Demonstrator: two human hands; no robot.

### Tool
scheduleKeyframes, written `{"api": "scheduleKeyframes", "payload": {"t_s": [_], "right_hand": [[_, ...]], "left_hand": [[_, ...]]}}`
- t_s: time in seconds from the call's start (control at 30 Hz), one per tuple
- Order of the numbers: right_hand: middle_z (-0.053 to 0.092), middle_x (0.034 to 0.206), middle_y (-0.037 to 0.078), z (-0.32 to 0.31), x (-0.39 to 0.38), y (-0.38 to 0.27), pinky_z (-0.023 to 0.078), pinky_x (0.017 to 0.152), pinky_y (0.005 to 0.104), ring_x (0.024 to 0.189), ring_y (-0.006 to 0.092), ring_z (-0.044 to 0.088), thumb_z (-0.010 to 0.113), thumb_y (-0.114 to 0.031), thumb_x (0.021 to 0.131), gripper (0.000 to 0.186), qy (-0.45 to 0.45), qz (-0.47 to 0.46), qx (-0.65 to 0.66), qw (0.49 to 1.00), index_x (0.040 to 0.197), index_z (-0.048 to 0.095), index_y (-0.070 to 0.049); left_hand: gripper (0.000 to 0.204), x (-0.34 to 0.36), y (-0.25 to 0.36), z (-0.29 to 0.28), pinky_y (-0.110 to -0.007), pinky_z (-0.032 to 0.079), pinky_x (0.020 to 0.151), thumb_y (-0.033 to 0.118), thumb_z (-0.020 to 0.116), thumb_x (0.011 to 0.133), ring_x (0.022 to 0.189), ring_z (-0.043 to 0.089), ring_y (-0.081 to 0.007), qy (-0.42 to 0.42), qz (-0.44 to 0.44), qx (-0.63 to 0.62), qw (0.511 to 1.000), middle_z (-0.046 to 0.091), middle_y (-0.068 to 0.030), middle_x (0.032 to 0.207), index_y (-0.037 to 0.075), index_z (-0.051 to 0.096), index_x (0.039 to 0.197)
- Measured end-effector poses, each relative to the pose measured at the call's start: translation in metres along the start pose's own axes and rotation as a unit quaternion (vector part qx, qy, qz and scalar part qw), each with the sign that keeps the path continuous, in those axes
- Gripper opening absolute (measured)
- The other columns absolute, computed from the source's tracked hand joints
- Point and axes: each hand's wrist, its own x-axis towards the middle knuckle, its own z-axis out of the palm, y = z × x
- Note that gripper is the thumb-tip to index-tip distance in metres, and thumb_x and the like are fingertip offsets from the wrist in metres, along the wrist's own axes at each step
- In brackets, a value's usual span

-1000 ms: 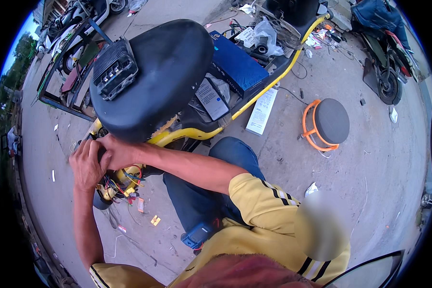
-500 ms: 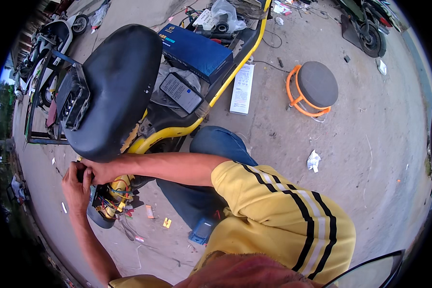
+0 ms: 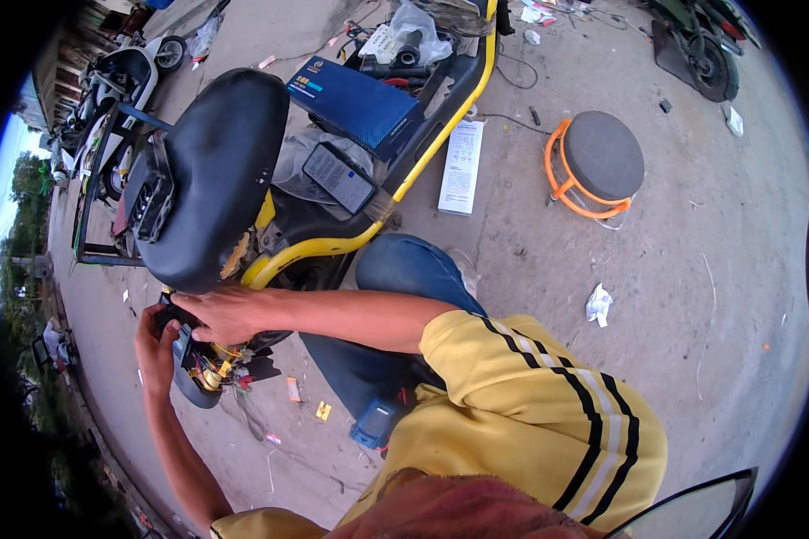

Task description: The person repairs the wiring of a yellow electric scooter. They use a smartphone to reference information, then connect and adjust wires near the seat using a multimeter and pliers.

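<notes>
At the rear end of a yellow scooter (image 3: 333,242), my two hands meet just below the black seat (image 3: 216,171). Fingers of my left hand (image 3: 156,345) close around a small black part (image 3: 173,314), whose kind I cannot make out. My right hand (image 3: 229,313) reaches across from the right and lies against the same part, its fingertips partly hidden. Directly beneath the hands is an opened rear housing (image 3: 198,388) with a bundle of coloured wires (image 3: 217,366) showing. A black finned box (image 3: 153,193) rests on the seat's left side.
A phone (image 3: 340,177) and a blue box (image 3: 355,106) lie on the scooter's footboard. Beside it are a white carton (image 3: 461,168) and a round stool (image 3: 604,157) with an orange frame. A blue meter-like device (image 3: 375,424) sits by my leg. Other scooters (image 3: 121,76) stand farther off.
The view has shifted a little. My right hand has turned flatter and spread over the black part, and more of that part shows between my hands.
</notes>
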Motion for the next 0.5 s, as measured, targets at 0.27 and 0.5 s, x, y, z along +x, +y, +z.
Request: {"api": "scheduleKeyframes", "payload": {"t_s": [0.27, 0.5], "right_hand": [[0.064, 0.12, 0.017, -0.062, -0.109, -0.016, 0.052, 0.09, 0.046, 0.112, 0.0369, 0.062, 0.068, -0.016, 0.093, 0.028, -0.034, -0.051, -0.084, 0.995, 0.116, 0.063, 0.001], [0.068, 0.081, 0.009, -0.221, -0.215, -0.043, 0.05, 0.062, 0.0304, 0.068, 0.0179, 0.064, 0.07, -0.007, 0.093, 0.007, 0.166, 0.1, 0.043, 0.98, 0.096, 0.07, 0.0]], "left_hand": [[0.033, 0.008, 0.013, 0.02, -0.029, 0.05, 0.094, 0.001, 0.068, 0.095, 0.101, 0.063, -0.0128, 0.068, 0.038, -0.02, 0.997, 0.069, -0.0087, 0.109, -0.004, 0.057, 0.126], [0.033, -0.007, 0.039, 0.022, -0.03, 0.049, 0.097, 0.002, 0.07, 0.094, 0.104, 0.064, -0.014, 0.057, -0.013, -0.075, 0.995, 0.07, -0.0076, 0.112, -0.004, 0.06, 0.125]]}}
